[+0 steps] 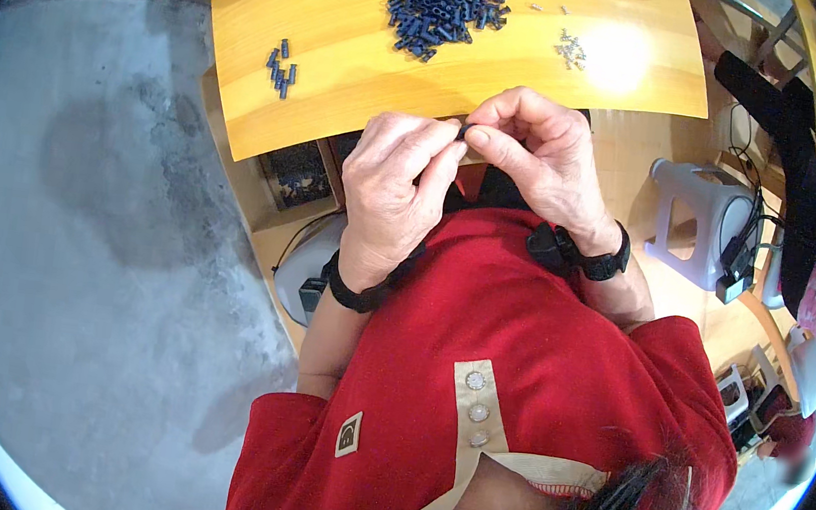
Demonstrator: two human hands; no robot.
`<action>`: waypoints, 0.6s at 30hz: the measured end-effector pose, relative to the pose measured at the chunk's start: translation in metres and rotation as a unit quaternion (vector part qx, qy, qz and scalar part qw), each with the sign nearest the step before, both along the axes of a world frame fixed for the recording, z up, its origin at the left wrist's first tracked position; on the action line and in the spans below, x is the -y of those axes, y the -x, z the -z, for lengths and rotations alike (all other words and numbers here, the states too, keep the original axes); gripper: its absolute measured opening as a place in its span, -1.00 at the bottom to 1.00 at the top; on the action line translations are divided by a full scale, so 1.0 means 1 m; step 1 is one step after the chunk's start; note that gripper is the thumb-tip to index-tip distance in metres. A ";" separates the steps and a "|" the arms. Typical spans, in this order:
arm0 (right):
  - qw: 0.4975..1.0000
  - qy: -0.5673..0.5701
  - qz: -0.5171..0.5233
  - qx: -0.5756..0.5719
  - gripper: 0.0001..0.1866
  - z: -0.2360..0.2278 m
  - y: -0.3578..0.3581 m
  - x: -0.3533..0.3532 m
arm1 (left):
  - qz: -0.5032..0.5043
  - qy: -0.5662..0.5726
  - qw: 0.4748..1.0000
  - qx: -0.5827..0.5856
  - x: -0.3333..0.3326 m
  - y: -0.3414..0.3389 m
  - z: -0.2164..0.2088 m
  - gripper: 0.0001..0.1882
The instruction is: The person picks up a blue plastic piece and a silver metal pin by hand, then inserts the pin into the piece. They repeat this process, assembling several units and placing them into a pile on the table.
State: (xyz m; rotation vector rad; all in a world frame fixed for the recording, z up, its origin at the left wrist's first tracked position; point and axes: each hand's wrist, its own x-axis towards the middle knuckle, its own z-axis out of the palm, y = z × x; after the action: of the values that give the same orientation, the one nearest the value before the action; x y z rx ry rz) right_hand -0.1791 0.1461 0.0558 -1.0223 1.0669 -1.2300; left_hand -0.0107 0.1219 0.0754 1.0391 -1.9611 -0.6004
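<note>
Left hand [390,188] and right hand [531,148] meet at the table [350,57] edge, fingertips pinched together on a small dark part [462,130]. Dark pile [447,3] lies beyond; smaller group [281,66] left; pale bits [572,49] right.

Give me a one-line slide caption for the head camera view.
Both hands, left hand and right hand, pinch a small dark piece together above a wooden table scattered with dark plastic pieces.

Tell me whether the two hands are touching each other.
Touching. The head view shows the left hand and right hand meeting at the fingertips, pinching a small dark part between them.
</note>
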 end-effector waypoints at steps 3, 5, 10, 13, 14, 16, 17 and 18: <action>0.999 -0.005 -0.021 -0.038 -0.89 -0.003 0.001 -0.002 | 0.000 -0.015 1.000 -0.003 -0.002 0.000 0.001 -0.82; 0.998 -0.005 -0.030 0.055 -0.89 -0.001 0.001 -0.003 | -0.020 -0.107 0.991 -0.077 -0.005 0.000 0.001 -0.84; 0.994 0.004 -0.017 0.112 -0.87 -0.002 0.005 -0.002 | 0.001 -0.179 0.968 -0.177 -0.006 -0.002 0.007 -0.85; 0.995 0.021 -0.016 0.095 -0.89 -0.002 0.003 -0.002 | 0.009 -0.179 0.968 -0.175 -0.006 -0.001 0.006 -0.87; 0.996 0.035 -0.018 0.076 -0.92 -0.003 0.003 -0.001 | 0.013 -0.176 0.973 -0.148 -0.006 0.000 0.004 -0.87; 0.997 0.009 -0.022 0.071 -0.95 -0.002 0.003 0.000 | 0.005 -0.175 0.973 -0.148 -0.007 0.001 0.006 -0.86; 0.998 0.008 -0.022 0.057 -0.95 -0.001 0.002 0.001 | -0.007 -0.175 0.975 -0.140 -0.007 0.001 0.008 -0.85; 0.997 0.051 -0.001 0.065 -0.94 -0.001 -0.001 0.002 | -0.013 -0.152 0.981 -0.115 -0.006 0.003 0.008 -0.84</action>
State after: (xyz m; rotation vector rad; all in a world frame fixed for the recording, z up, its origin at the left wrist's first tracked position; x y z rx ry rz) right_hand -0.1779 0.1436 0.0568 -1.0063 0.9101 -1.3432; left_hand -0.0140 0.1275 0.0672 1.1216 -1.6835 -0.9840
